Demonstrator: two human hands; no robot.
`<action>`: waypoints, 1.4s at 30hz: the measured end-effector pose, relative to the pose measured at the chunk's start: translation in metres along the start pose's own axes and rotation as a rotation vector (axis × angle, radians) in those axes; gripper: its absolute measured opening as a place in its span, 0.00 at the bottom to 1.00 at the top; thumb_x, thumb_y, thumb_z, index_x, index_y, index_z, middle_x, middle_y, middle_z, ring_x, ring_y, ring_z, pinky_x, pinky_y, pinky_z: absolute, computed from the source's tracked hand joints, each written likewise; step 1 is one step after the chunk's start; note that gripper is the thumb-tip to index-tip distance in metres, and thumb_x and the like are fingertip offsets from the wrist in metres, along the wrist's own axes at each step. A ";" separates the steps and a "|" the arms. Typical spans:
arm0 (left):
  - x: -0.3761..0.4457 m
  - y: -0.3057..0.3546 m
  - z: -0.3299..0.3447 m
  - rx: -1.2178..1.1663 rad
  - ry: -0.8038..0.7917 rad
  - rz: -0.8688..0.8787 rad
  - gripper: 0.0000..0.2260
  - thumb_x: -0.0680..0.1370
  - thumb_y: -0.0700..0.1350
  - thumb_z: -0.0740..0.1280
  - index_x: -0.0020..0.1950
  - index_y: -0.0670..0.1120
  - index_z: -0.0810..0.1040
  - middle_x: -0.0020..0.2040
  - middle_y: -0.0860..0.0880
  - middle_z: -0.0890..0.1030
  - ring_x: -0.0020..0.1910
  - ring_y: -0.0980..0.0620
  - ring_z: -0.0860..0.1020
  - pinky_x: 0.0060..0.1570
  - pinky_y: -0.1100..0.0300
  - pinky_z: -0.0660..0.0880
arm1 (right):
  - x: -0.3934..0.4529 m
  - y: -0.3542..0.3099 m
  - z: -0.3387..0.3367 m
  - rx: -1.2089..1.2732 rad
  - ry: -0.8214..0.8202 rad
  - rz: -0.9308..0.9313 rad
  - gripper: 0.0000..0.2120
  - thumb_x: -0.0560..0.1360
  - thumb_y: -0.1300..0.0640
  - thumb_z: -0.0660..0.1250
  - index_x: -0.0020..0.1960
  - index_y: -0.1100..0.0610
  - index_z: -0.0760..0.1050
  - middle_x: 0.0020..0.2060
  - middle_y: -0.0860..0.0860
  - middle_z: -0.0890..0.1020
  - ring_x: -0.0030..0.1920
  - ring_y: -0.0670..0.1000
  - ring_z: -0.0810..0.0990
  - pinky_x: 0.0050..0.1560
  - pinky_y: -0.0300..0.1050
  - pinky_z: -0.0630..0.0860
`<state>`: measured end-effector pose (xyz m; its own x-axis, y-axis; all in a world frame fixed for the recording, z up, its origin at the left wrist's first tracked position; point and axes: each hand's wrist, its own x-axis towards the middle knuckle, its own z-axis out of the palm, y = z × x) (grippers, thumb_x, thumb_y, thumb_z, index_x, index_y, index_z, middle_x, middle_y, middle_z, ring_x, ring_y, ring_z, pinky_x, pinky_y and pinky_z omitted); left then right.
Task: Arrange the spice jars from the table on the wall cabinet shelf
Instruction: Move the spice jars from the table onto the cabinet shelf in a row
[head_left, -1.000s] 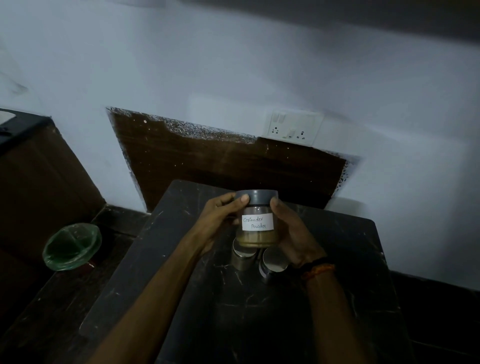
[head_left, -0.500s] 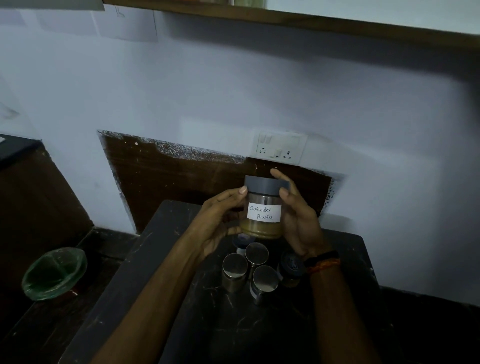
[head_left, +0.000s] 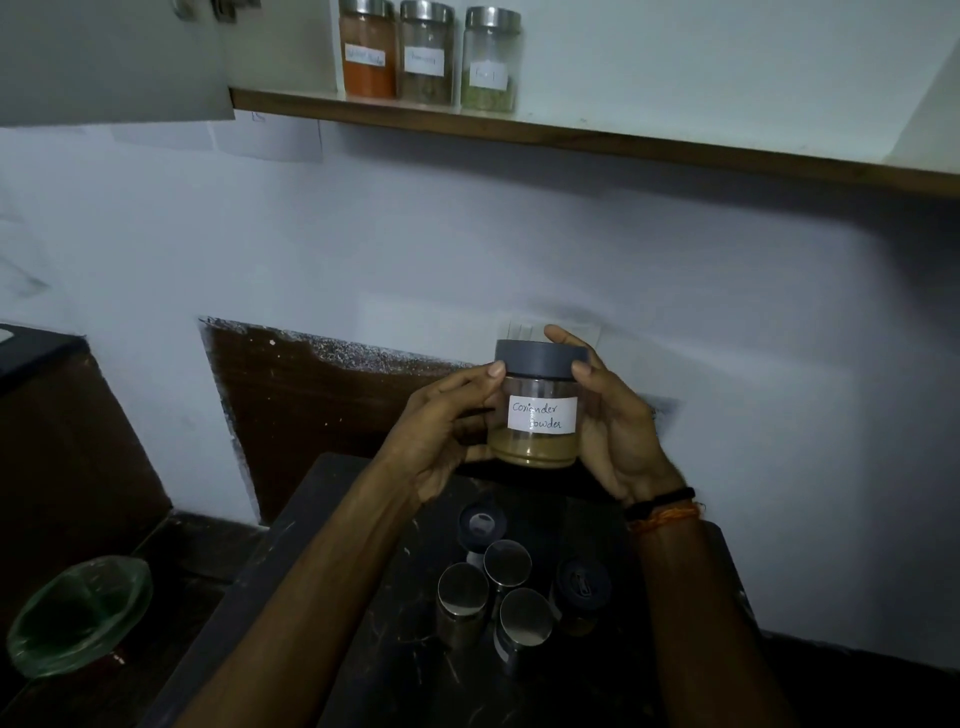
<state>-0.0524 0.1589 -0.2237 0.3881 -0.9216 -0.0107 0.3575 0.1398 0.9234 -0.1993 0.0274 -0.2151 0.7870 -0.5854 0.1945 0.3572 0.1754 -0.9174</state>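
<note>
A clear jar labelled coriander powder (head_left: 540, 410), with a grey lid and tan powder at the bottom, is held upright in the air above the dark table (head_left: 322, 597). My left hand (head_left: 441, 431) grips its left side and my right hand (head_left: 615, 426) its right side. Below, on the table, stand several more spice jars (head_left: 506, 592), some with steel lids and some with dark lids. High up, three labelled jars (head_left: 428, 54) with steel lids stand side by side on the wall cabinet shelf (head_left: 571, 137).
An open cabinet door (head_left: 114, 62) hangs at the top left beside the shelf. To the right of the three jars the shelf runs on. A green-lined bin (head_left: 78, 613) sits on the floor at the left, and a wall socket (head_left: 519, 330) shows behind the held jar.
Both hands have raised the coriander jar off the table. My view has tilted up, so the shelf and its three jars have come into sight.
</note>
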 end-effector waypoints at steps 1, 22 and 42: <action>0.002 0.003 0.000 0.006 -0.006 0.007 0.18 0.73 0.54 0.75 0.59 0.45 0.83 0.53 0.44 0.84 0.53 0.44 0.83 0.54 0.38 0.79 | 0.001 -0.005 0.001 -0.009 -0.005 0.000 0.28 0.77 0.54 0.62 0.76 0.57 0.67 0.72 0.63 0.73 0.70 0.64 0.74 0.71 0.62 0.70; 0.033 0.123 0.038 0.123 -0.117 0.258 0.19 0.70 0.55 0.76 0.58 0.49 0.84 0.54 0.47 0.85 0.54 0.48 0.82 0.48 0.49 0.80 | 0.045 -0.143 0.034 -0.514 0.015 -0.228 0.32 0.66 0.47 0.79 0.68 0.50 0.76 0.62 0.52 0.82 0.57 0.52 0.85 0.51 0.47 0.83; 0.114 0.221 0.042 1.538 0.085 1.115 0.13 0.80 0.46 0.66 0.63 0.43 0.79 0.58 0.45 0.81 0.57 0.47 0.78 0.57 0.54 0.74 | 0.103 -0.268 0.049 -0.539 0.085 -0.502 0.26 0.66 0.46 0.77 0.62 0.54 0.81 0.52 0.52 0.87 0.50 0.51 0.86 0.46 0.46 0.81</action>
<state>0.0351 0.0690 -0.0043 -0.0722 -0.6275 0.7753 -0.9911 0.1324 0.0149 -0.1894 -0.0406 0.0675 0.5445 -0.5563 0.6278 0.3499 -0.5295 -0.7728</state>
